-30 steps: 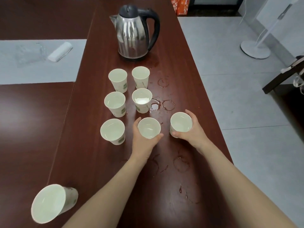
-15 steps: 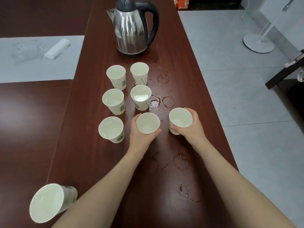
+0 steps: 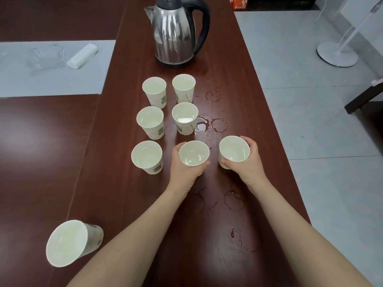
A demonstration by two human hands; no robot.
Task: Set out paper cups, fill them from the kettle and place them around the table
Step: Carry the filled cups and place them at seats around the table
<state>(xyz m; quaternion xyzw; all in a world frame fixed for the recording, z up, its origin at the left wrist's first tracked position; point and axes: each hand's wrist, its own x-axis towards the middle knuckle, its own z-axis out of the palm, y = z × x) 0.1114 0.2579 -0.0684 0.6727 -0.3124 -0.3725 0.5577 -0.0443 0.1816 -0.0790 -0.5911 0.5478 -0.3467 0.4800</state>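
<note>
Eight paper cups out and seemingly filled, kettle parked at the far end of the table; lone cup already placed near left, five waiting in a cluster, middle cup and right cup gripped by curled fingers of left hand and right hand.

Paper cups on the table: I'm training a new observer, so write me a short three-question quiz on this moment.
1. True or false: the kettle stands nearer the person than all the paper cups.
2. How many paper cups are in view?
3. The right hand grips: A the kettle, B a paper cup, C nothing.
Key: 1 false; 2 eight; 3 B.
</note>
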